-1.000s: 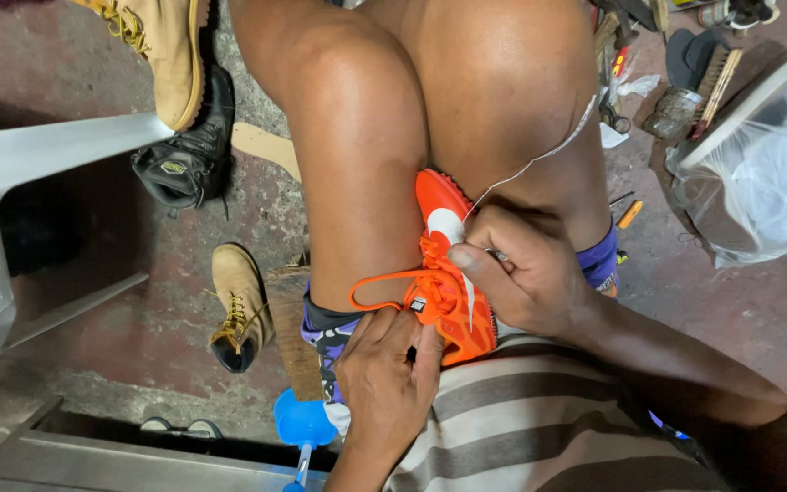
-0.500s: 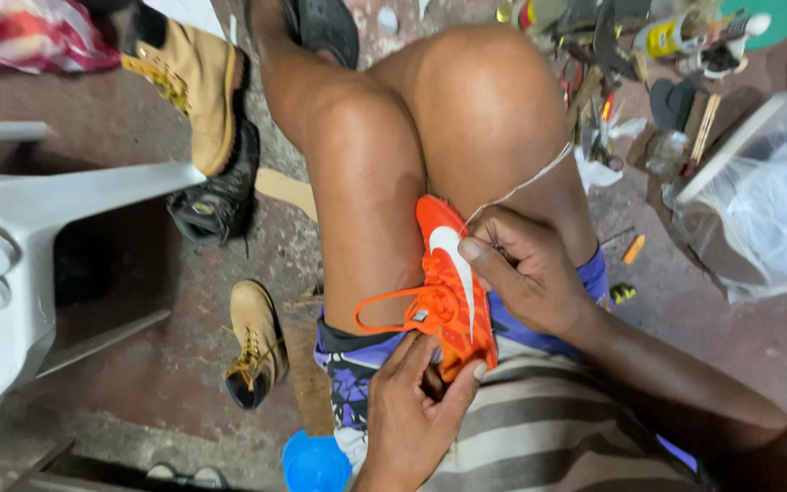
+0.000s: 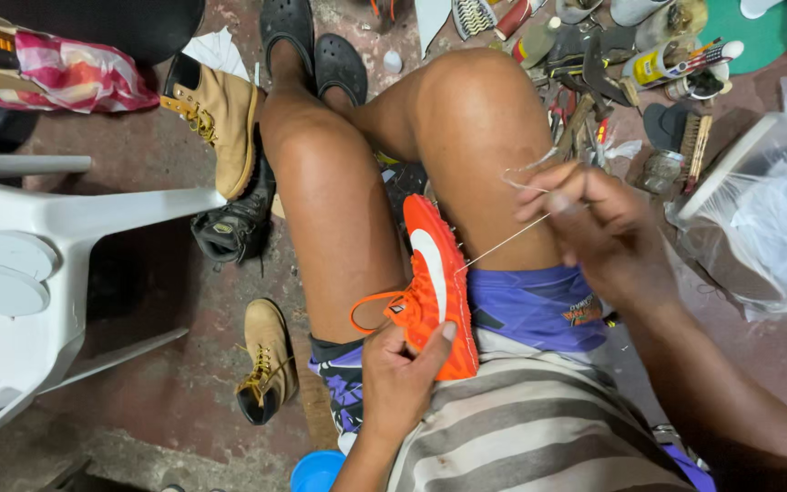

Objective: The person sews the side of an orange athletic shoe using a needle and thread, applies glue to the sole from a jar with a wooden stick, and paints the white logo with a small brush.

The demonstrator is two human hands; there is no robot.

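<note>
The fingers of the right hand (image 3: 608, 228) are pinched closed on a thin white thread (image 3: 503, 244), which runs taut, down and to the left, to the orange shoe (image 3: 434, 282). The left hand (image 3: 403, 378) grips the shoe at its lower end, thumb on the sole. The shoe lies between the thighs, its long axis pointing away from the body. On the right, a clear plastic bag (image 3: 767, 237) holds pale things I cannot identify.

Head camera looks steeply down, close over the lap (image 3: 539, 310).
</note>
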